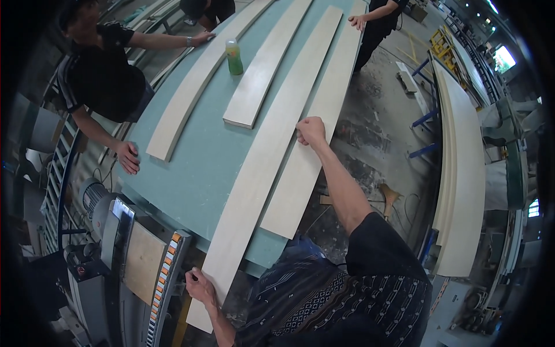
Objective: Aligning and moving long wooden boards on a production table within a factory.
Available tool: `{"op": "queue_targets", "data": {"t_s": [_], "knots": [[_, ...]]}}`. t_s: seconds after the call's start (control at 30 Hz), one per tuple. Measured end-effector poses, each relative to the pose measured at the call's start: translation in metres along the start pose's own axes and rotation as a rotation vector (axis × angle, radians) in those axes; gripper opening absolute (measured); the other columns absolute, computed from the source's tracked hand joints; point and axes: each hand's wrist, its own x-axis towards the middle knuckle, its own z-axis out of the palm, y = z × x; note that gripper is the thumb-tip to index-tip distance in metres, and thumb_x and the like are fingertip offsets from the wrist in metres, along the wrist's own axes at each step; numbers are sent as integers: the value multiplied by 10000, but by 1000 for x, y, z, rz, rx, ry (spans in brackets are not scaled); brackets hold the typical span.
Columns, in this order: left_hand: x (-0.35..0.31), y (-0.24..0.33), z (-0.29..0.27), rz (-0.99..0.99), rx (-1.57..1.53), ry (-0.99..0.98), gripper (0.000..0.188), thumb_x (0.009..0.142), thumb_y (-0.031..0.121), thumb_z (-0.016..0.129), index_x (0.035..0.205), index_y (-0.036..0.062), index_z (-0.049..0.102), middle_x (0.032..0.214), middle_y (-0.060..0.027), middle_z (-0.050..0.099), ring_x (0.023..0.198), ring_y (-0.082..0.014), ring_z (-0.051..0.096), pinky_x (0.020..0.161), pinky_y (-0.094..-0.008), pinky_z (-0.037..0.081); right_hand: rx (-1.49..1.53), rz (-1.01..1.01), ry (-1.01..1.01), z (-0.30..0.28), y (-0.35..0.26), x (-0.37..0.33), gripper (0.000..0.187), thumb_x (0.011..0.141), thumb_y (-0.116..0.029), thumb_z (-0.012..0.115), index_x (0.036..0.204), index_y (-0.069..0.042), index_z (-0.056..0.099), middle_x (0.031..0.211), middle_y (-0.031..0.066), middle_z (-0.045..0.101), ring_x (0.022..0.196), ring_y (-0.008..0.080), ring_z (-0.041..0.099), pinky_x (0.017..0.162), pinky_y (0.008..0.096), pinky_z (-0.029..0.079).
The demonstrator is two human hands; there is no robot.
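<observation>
A long pale wooden board (250, 179) lies lengthwise on the green-topped table (191, 184), its near end jutting past the table's edge toward me. Close to that end, my left hand (200, 287) is closed on the board's left edge, with its fingers curled. Farther up, my right hand (313, 132) is closed at the same board's right edge; its fingertips are partly hidden. Just right of this board, a second pale board (293, 194) lies beneath my right wrist, with a narrow gap between the two. A shorter, thicker board (250, 103) rests to the left.
Another board (175, 117) lies along the table's left side, near a green bottle (233, 58). A co-worker (110, 75) leans there; another's hand (358, 22) touches the far right. A machine with an orange-and-white strip (165, 277) stands near left. Stacked panels (462, 173) stand at right.
</observation>
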Motion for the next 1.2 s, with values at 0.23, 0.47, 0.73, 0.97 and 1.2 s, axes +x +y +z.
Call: {"op": "queue_targets", "data": {"t_s": [0.23, 0.47, 0.73, 0.97, 1.2], "knots": [[0, 0, 1, 20, 13, -2, 508, 1059, 480, 529, 880, 10, 602, 753, -240, 610, 723, -450, 579, 700, -530, 457, -34, 15, 9, 0, 0, 2, 97, 891, -41, 644, 850, 7, 719, 695, 90, 700, 531, 152, 664, 467, 305, 551], [1, 5, 1, 0, 29, -26, 549, 1066, 493, 503, 844, -5, 566, 716, -251, 562, 697, -448, 540, 680, -533, 433, -46, 6, -18, -1, -3, 0, 99, 899, -42, 640, 861, 5, 719, 707, 87, 700, 537, 148, 662, 474, 304, 555], [2, 4, 2, 0, 73, -45, 562, 1075, 494, 472, 851, -11, 573, 740, -265, 582, 717, -470, 550, 693, -548, 430, -40, 4, 19, -1, -2, -1, 121, 887, -79, 652, 849, 17, 716, 683, 85, 673, 523, 161, 653, 453, 310, 526], [3, 2, 4, -10, 87, -58, 553, 1078, 480, 465, 858, -15, 576, 749, -262, 588, 731, -479, 552, 689, -550, 426, -36, -7, 19, -1, -3, -1, 124, 886, -83, 649, 852, 16, 716, 683, 87, 678, 519, 159, 651, 449, 307, 524], [2, 5, 4, 0, 66, -33, 568, 1079, 487, 461, 838, -14, 574, 732, -261, 579, 714, -475, 541, 684, -546, 426, -55, -1, 13, -1, -4, -1, 116, 895, -60, 637, 855, 11, 720, 698, 90, 697, 525, 156, 659, 470, 305, 548]]}}
